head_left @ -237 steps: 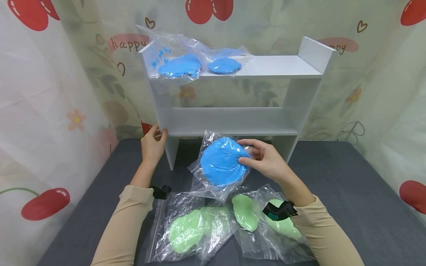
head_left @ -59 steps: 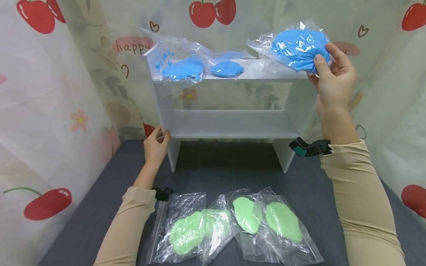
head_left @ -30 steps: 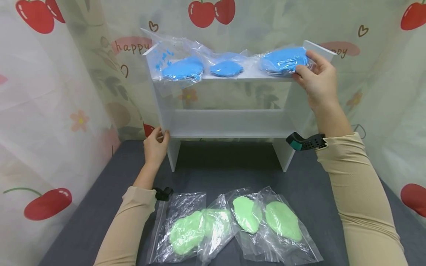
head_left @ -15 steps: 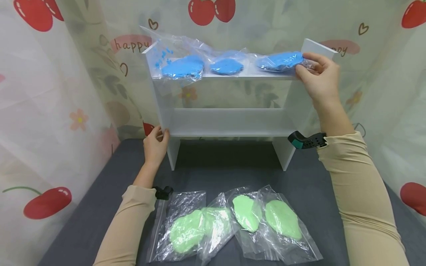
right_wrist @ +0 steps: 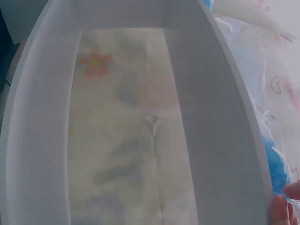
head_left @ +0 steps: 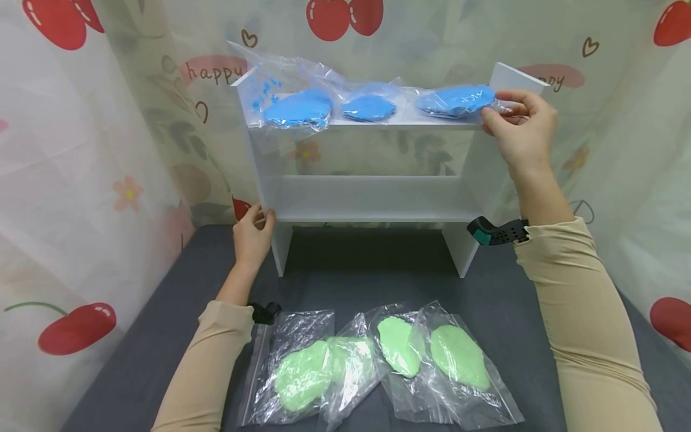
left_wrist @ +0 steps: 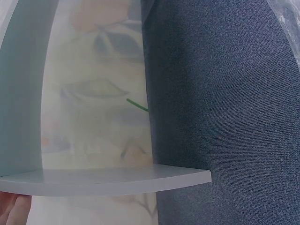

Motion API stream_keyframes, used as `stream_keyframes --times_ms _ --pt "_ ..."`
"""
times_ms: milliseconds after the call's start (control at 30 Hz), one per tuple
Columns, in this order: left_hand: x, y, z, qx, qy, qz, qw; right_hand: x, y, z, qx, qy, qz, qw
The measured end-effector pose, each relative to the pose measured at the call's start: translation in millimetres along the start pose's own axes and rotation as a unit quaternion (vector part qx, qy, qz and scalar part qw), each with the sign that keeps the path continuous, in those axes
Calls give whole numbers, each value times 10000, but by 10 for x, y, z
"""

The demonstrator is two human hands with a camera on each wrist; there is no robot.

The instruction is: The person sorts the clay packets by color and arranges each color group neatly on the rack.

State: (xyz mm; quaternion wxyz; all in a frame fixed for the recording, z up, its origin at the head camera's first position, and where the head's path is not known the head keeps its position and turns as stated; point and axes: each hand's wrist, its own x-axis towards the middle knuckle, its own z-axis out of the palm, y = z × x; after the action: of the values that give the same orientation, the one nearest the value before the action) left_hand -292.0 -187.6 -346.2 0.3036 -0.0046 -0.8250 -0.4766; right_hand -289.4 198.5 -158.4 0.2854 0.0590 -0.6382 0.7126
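Observation:
My left hand [head_left: 252, 237] grips the left side panel of a small white shelf unit [head_left: 367, 201] at the height of its lower shelf. In the left wrist view only a few of its fingertips [left_wrist: 18, 210] show below the panel's edge. My right hand [head_left: 522, 129] pinches the right end of a clear plastic bag of blue modelling clay [head_left: 456, 100], which lies flat at the right of the top shelf. To its left, on the same shelf, lie two more bags of blue clay [head_left: 298, 109], [head_left: 369, 108]. In the right wrist view the blue bag [right_wrist: 275, 164] is partly hidden by the shelf edge.
Several clear zip bags of light green clay [head_left: 459, 357] lie overlapping on the dark table [head_left: 162, 360] in front of the unit. A raised end panel [head_left: 515, 78] stands at the top shelf's right. A patterned curtain [head_left: 108, 150] surrounds the table, with a cable [head_left: 584, 210] at the right.
The right hand has carried the bag of blue clay from above the table up to the top shelf's right and lowered it flat. Lately it shifted slightly right. The left hand keeps its grip.

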Motion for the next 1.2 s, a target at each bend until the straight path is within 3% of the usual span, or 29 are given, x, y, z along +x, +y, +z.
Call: stream_keyframes --times_ms 233,467,800,967,1200 --pt "1 1 -9 -26 -37 -46 10000 -59 18 -26 72 -58 64 9999" --pt "-2 -1 -7 -37 -42 -31 10000 -167 59 -74 165 -286 -140 9994" --pt "6 2 -5 -36 3 -1 10000 -421 164 -117 -380 -923 -186 9948" --pt "5 0 -9 -14 -30 -16 10000 -551 252 -120 -1064 -1362 -457 9839" --pt "-1 6 -9 -4 -25 -12 10000 -705 406 -144 -1879 -2144 -629 9564"
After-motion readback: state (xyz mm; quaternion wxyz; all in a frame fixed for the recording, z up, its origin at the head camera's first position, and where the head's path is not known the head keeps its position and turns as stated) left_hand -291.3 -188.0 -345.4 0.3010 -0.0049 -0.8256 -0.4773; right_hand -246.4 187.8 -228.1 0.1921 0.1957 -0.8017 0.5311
